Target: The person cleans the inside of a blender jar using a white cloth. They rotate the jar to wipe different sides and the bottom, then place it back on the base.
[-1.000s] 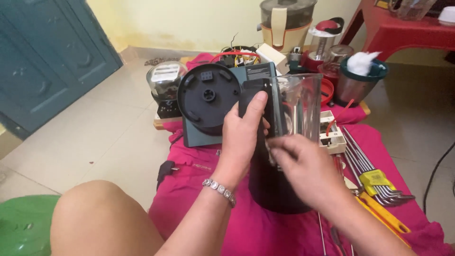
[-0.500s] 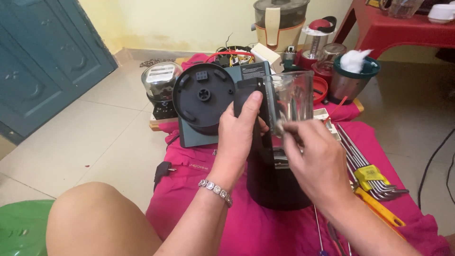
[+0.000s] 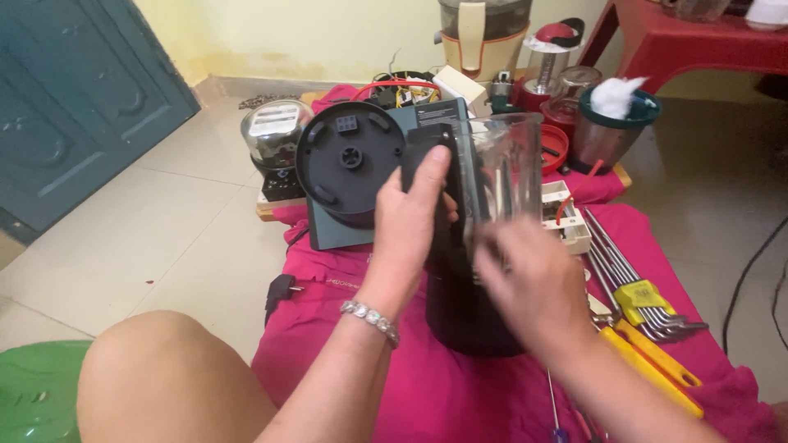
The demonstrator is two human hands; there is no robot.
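Note:
A clear blender jar (image 3: 505,168) with a dark base (image 3: 468,312) stands on the pink cloth (image 3: 394,385) in the middle of the view. My left hand (image 3: 414,221) grips the jar's dark handle on its left side; a bracelet is on that wrist. My right hand (image 3: 529,283) is blurred and lies against the jar's lower front, just above the dark base. Whether it grips the jar is unclear. Behind the jar leans a teal blender body with a round black underside (image 3: 349,160) facing me.
Hex keys with a yellow holder (image 3: 644,295) and a yellow-handled tool (image 3: 648,361) lie on the cloth at right. Other blenders and jars (image 3: 484,33) stand at the back, near a red table (image 3: 698,45). My bare knee (image 3: 164,377) and a green stool (image 3: 37,394) are at lower left.
My right hand has slid down the front of the jar toward its base. The left hand has kept its hold on the handle. The view has shifted slightly.

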